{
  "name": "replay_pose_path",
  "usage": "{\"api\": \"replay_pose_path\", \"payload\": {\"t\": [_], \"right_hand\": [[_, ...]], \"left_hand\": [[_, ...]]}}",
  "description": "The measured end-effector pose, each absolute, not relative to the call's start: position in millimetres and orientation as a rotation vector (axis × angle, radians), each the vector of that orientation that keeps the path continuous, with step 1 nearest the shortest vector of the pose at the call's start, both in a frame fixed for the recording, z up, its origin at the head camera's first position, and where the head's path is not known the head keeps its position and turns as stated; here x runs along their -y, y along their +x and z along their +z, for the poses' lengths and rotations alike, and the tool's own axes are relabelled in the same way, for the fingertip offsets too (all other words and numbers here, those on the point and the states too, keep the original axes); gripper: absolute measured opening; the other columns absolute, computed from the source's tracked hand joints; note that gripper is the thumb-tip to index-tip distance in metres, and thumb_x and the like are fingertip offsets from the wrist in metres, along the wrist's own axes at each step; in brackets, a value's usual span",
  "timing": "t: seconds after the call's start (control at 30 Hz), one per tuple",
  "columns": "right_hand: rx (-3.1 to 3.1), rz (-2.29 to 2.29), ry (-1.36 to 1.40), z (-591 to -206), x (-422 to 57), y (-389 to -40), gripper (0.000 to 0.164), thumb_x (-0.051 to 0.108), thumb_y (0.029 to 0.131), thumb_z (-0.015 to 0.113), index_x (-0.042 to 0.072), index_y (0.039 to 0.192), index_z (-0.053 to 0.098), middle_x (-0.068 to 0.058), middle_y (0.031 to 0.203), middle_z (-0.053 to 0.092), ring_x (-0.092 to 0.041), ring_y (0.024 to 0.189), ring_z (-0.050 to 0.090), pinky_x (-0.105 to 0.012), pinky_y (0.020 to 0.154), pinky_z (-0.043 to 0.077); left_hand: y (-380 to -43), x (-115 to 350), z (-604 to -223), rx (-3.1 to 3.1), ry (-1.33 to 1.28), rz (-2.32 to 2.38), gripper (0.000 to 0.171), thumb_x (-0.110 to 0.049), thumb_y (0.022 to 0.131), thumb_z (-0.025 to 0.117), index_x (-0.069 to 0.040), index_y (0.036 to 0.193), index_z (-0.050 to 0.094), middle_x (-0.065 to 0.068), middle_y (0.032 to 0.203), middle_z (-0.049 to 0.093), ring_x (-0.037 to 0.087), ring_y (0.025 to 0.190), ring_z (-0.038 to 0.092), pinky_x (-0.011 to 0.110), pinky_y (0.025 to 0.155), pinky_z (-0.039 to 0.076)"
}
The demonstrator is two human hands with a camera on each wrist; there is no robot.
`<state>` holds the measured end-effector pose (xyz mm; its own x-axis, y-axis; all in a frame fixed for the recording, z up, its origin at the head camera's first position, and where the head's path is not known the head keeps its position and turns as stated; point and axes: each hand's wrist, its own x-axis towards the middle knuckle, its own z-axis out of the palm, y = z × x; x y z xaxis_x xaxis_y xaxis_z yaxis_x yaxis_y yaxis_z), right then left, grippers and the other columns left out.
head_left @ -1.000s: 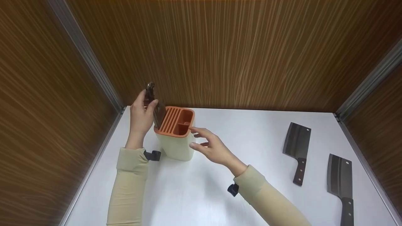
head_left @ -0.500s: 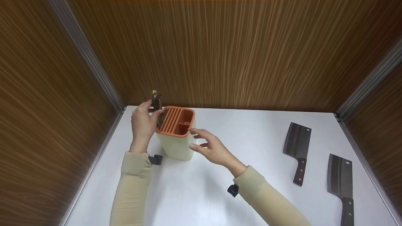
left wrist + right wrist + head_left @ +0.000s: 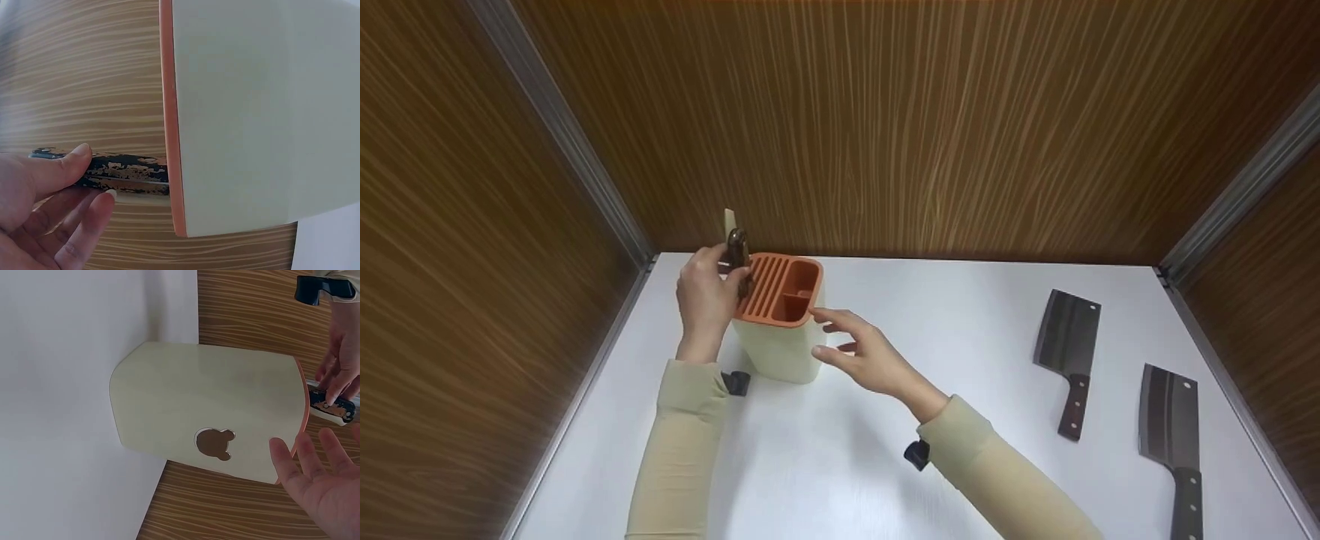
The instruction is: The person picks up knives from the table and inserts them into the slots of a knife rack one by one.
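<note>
Cream holder (image 3: 208, 402) stands between left fingers (image 3: 90, 225) pinching a handle (image 3: 126, 170) and parted right fingers (image 3: 288, 467).

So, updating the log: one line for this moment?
left hand: grips knife handle at holder; right hand: beside holder; cleavers: on table

diffuse light leaves faint shadows and soft glare on the white table (image 3: 945, 330).
</note>
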<state>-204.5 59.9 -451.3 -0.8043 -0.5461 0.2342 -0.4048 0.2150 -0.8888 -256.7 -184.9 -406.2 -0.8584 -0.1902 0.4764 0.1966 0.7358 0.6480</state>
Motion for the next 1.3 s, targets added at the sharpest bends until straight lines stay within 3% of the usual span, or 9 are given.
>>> {"api": "replay_pose_path", "payload": {"t": [0.23, 0.47, 0.7, 0.87, 1.1, 1.3], "right_hand": [[-2.394, -1.624, -0.951, -455.4, -63.3, -207.7, 0.056, 0.025, 0.097, 0.065, 0.011, 0.147, 0.045, -0.015, 0.142, 0.048, -0.035, 0.126, 0.048, -0.059, 0.095, 0.045], [-2.517, -1.516, -0.946, -461.7, -76.0, -208.7, 0.059, 0.035, 0.095, 0.066, 0.017, 0.148, 0.045, -0.002, 0.145, 0.048, -0.028, 0.126, 0.048, -0.054, 0.096, 0.046], [-2.582, -1.476, -0.896, -468.5, -98.5, -208.5, 0.061, 0.040, 0.094, 0.066, 0.021, 0.148, 0.044, 0.001, 0.146, 0.046, -0.030, 0.131, 0.044, -0.057, 0.099, 0.043], [-2.635, -1.403, -0.872, -471.9, -117.3, -204.0, 0.063, 0.039, 0.094, 0.066, 0.024, 0.150, 0.042, 0.003, 0.148, 0.044, -0.023, 0.137, 0.039, -0.054, 0.106, 0.038], [-2.674, -1.323, -0.829, -477.1, -144.9, -197.2, 0.065, 0.035, 0.093, 0.068, 0.025, 0.151, 0.040, 0.003, 0.149, 0.042, -0.021, 0.139, 0.035, -0.048, 0.112, 0.031], [-2.675, -1.290, -0.820, -481.2, -167.7, -193.1, 0.066, 0.040, 0.094, 0.065, 0.024, 0.152, 0.038, -0.002, 0.150, 0.041, -0.026, 0.140, 0.034, -0.054, 0.111, 0.031]], "left_hand": [[-255.6, 185.1, -410.4, 2.358, 0.020, -0.961, 0.036, -0.014, 0.086, 0.077, -0.003, 0.118, 0.065, 0.010, 0.103, 0.067, 0.025, 0.086, 0.066, 0.041, 0.073, 0.053], [-243.8, 182.8, -416.5, 2.287, 0.041, -0.983, 0.038, -0.024, 0.092, 0.071, -0.004, 0.121, 0.060, 0.011, 0.097, 0.066, 0.023, 0.082, 0.066, 0.039, 0.067, 0.055], [-222.1, 172.9, -423.2, 2.258, -0.013, -1.018, 0.029, -0.023, 0.093, 0.069, -0.001, 0.111, 0.063, 0.010, 0.096, 0.065, 0.021, 0.080, 0.065, 0.036, 0.067, 0.055], [-206.1, 157.0, -429.5, 2.378, -0.060, -1.051, 0.035, -0.032, 0.095, 0.066, -0.004, 0.117, 0.065, 0.009, 0.107, 0.065, 0.021, 0.090, 0.064, 0.036, 0.075, 0.056], [-188.0, 127.0, -438.8, 2.491, -0.230, -1.000, 0.050, -0.040, 0.095, 0.065, -0.006, 0.132, 0.061, 0.015, 0.130, 0.060, 0.034, 0.114, 0.060, 0.050, 0.091, 0.051], [-178.2, 103.0, -446.7, 2.510, -0.359, -0.950, 0.060, -0.049, 0.093, 0.064, -0.011, 0.138, 0.057, 0.015, 0.138, 0.053, 0.035, 0.119, 0.056, 0.050, 0.091, 0.051]]}}
